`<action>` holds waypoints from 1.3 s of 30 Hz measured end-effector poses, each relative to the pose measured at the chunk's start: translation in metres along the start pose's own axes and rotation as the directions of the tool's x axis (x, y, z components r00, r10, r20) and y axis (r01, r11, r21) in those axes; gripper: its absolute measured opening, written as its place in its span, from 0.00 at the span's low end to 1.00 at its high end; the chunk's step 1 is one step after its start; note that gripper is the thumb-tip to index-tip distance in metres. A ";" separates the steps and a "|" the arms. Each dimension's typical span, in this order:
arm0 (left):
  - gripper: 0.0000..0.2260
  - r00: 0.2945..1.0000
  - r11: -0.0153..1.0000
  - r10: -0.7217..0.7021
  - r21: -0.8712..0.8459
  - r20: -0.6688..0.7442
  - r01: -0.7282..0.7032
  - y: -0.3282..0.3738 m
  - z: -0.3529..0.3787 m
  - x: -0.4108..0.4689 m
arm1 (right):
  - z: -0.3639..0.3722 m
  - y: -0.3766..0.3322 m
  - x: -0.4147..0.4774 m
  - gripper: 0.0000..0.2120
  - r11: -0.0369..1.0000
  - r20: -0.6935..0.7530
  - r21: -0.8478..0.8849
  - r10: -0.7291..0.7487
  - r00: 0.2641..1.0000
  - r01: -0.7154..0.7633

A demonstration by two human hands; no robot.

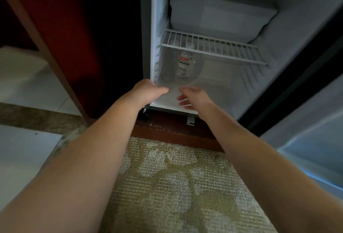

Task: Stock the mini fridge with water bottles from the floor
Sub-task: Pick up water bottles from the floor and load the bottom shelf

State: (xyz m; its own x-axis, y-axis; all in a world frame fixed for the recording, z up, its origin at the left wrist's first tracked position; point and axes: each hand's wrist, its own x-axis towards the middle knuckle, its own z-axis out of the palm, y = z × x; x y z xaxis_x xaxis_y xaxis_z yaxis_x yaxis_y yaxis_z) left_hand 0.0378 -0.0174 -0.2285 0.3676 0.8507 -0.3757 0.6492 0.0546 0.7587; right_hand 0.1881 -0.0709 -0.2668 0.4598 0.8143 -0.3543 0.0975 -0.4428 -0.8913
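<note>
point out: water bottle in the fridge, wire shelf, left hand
water bottle (pixel 183 65): head view, on its label.
wire shelf (pixel 213 48): head view, on the front bars.
left hand (pixel 148 91): head view, on the back of the hand.

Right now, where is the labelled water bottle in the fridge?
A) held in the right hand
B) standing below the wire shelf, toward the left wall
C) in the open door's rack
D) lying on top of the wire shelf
B: the water bottle stands upright on the fridge bottom, under the wire shelf, near the left wall; both hands are at the front edge, apart from it.
</note>
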 end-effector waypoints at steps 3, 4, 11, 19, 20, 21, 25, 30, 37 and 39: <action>0.18 0.999 1.000 0.014 0.013 -0.030 -0.013 0.006 -0.003 -0.027 | -0.016 -0.014 -0.043 0.07 0.998 0.024 -0.056 -0.031 0.999 0.032; 0.19 0.999 1.000 0.010 0.017 -0.048 -0.009 0.009 -0.002 -0.036 | -0.023 -0.018 -0.057 0.07 0.996 0.036 -0.077 -0.046 0.998 0.048; 0.11 0.986 0.974 0.165 0.154 0.011 -0.165 0.056 0.023 -0.112 | -0.074 -0.036 -0.157 0.07 0.992 -0.059 -0.094 -0.092 0.994 0.086; 0.12 0.936 0.916 0.332 0.199 0.114 -0.349 0.111 0.076 -0.219 | -0.146 -0.011 -0.266 0.08 0.997 -0.321 0.043 -0.043 0.946 0.060; 0.12 0.928 0.908 0.346 0.199 0.137 -0.368 0.118 0.086 -0.233 | -0.156 -0.004 -0.279 0.07 0.997 -0.350 0.044 -0.037 0.936 0.056; 0.12 0.920 0.901 0.358 0.197 0.163 -0.386 0.124 0.097 -0.247 | -0.166 0.003 -0.294 0.06 0.998 -0.377 0.044 -0.032 0.926 0.053; 0.10 0.885 0.877 0.392 0.187 0.250 -0.442 0.138 0.147 -0.299 | -0.204 0.038 -0.349 0.05 0.999 -0.502 0.010 -0.027 0.864 0.037; 0.10 0.851 0.860 0.392 0.190 0.349 -0.474 0.133 0.213 -0.351 | -0.242 0.096 -0.412 0.03 0.996 -0.668 0.090 0.071 0.741 -0.014; 0.10 0.746 0.834 0.343 0.181 0.571 -0.522 0.106 0.306 -0.427 | -0.266 0.197 -0.497 0.06 0.953 -0.753 0.271 0.298 0.586 -0.136; 0.09 0.708 0.831 0.324 0.169 0.628 -0.530 0.096 0.329 -0.447 | -0.268 0.227 -0.516 0.04 0.930 -0.761 0.327 0.365 0.536 -0.169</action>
State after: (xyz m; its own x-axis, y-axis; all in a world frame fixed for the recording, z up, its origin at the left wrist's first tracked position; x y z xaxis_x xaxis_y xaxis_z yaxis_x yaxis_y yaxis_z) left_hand 0.1549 -0.5645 -0.1632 0.8885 0.2913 -0.3547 0.4572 -0.4944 0.7393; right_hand 0.2101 -0.6919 -0.2104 0.9539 -0.0111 -0.2999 -0.2758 -0.4260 -0.8616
